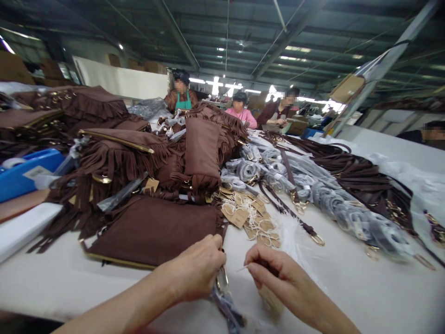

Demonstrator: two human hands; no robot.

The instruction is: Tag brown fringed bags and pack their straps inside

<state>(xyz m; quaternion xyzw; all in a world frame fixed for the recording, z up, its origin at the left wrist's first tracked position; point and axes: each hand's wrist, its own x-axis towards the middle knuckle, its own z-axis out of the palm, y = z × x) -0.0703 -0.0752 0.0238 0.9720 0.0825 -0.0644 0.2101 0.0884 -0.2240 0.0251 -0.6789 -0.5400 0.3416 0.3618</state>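
Note:
A dark brown fringed bag (156, 227) lies flat on the table, its zipper edge towards me. At its right corner my left hand (203, 266) is closed on a gold clasp (222, 279), which leads down to a strap wrapped in clear plastic (227, 308). Just to the right, my right hand (278, 278) pinches a thin white string (240, 268) between thumb and finger. A blurred tan hang tag (271, 299) hangs below that hand. Beyond both hands lies a pile of tan tags with white strings (238, 217).
More brown fringed bags (201, 146) are heaped behind and to the left. Coiled plastic-wrapped straps (327, 199) and loose brown straps (365, 178) cover the right side. A blue bin (31, 174) stands at left. Several people work farther back.

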